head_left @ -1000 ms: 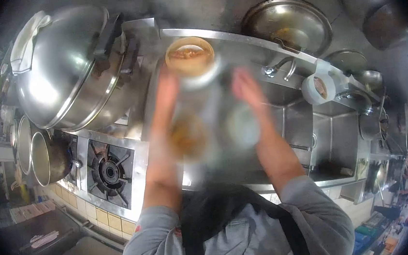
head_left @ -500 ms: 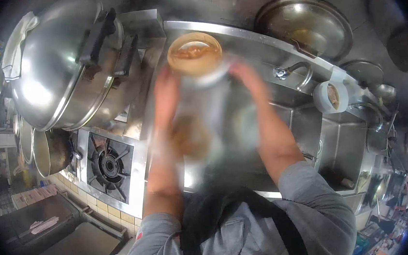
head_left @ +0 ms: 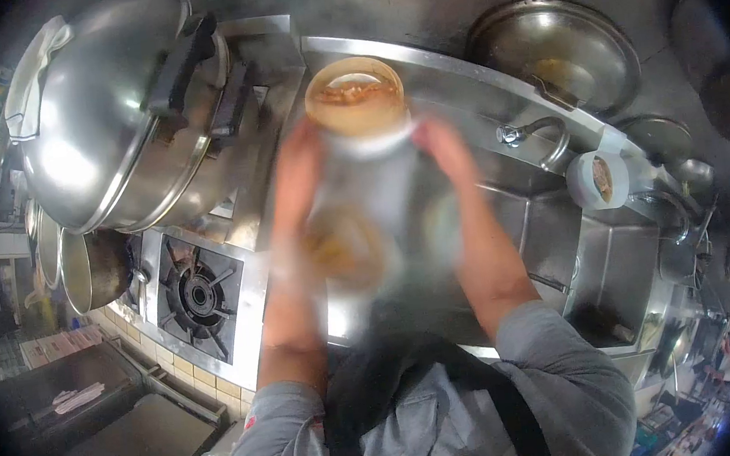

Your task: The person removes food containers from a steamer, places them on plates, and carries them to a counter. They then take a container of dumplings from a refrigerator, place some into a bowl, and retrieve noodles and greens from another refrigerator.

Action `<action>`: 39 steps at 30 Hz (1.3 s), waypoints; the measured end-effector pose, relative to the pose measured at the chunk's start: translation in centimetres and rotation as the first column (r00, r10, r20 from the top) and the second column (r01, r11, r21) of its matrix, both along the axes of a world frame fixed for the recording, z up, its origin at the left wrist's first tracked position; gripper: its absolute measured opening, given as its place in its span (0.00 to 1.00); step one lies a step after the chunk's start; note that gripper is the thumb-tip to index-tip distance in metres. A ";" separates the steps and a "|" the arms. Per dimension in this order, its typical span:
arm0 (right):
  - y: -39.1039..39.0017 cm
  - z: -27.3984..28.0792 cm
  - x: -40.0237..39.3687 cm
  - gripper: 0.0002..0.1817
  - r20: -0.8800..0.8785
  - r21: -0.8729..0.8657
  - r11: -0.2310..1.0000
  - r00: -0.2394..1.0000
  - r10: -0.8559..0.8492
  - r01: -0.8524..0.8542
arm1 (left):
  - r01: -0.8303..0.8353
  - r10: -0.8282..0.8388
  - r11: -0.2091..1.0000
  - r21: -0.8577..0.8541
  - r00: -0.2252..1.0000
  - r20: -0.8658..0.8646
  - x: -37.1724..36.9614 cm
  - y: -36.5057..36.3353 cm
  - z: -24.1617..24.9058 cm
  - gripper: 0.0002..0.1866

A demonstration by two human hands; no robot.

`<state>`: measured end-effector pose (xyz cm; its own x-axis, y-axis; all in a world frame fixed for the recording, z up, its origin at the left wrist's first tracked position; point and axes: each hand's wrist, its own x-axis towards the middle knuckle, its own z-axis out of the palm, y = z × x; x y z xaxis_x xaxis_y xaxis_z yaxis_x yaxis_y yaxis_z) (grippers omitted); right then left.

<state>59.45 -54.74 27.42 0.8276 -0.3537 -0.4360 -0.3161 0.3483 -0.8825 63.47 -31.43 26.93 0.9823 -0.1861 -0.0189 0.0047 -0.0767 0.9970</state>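
Observation:
A round bamboo steamer basket [head_left: 357, 123] with reddish-brown food inside stands tilted toward me at the far side of the counter. A white rim or band [head_left: 373, 146] runs below it, blurred by haze. My left hand [head_left: 299, 147] is closed at the basket's lower left edge. On the other side, my right hand [head_left: 437, 139] is closed at the lower right edge, by the end of the white band. Haze hides the exact finger contact. Between my forearms, a blurred round container [head_left: 345, 251] shows yellow-brown contents.
To the left stands a large domed steel pot [head_left: 99, 112] with black handles, beside a gas burner [head_left: 197, 290]. Sink basins [head_left: 547, 229] and a faucet [head_left: 539, 130] lie right. A white tub [head_left: 587, 182] stands farther right, and a large wok [head_left: 554, 55] lies behind the ledge.
The whole view has shifted slightly right and down. My hands and the basket keep nearly the same position together. Haze over the round container has thinned a little.

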 end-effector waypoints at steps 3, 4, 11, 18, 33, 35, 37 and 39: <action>0.4 -0.5 0.1 0.14 -0.031 0.015 0.999 0.999 -0.028 0.028 | 0.000 0.000 1.000 -0.002 1.000 -0.002 0.2 0.2 0.1 0.30; 0.4 -0.6 0.1 0.16 -0.021 -0.006 1.000 1.000 -0.019 0.019 | -0.001 0.001 1.000 -0.003 1.000 -0.003 0.2 0.3 0.1 0.30; 0.7 -1.0 0.1 0.19 0.036 -0.075 0.997 0.999 0.002 0.001 | -0.002 0.002 1.000 -0.006 1.000 -0.013 0.1 0.5 0.2 0.28; 1.0 -0.9 0.1 0.26 0.115 0.244 0.969 0.993 0.004 -0.032 | 0.028 -0.028 1.000 0.004 0.998 -0.064 -1.8 1.9 2.3 0.27; 1.8 -4.5 1.3 0.25 0.169 0.046 0.999 0.985 0.020 -0.028 | -0.146 0.163 0.987 0.074 0.911 -0.378 -15.4 19.1 -21.7 0.19; 2.1 -4.4 1.0 0.26 0.152 0.072 0.997 0.988 -0.028 0.017 | -0.079 0.094 0.995 0.058 0.942 -0.323 -14.9 20.2 -24.5 0.17; 2.1 -4.3 0.3 0.26 0.123 0.090 0.993 0.989 -0.085 0.074 | 0.008 0.038 0.987 0.158 0.957 -0.289 -14.6 20.9 -26.1 0.18; 2.0 -3.8 -0.9 0.27 0.140 0.116 0.987 0.982 -0.127 0.111 | 0.033 0.025 0.975 0.221 0.967 -0.255 -14.2 21.0 -27.5 0.17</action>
<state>58.54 -52.74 23.61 0.8403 -0.4111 -0.3535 -0.1365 0.4706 -0.8717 49.25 -10.41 -0.61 0.9384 -0.1528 -0.3098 0.2555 -0.2963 0.9203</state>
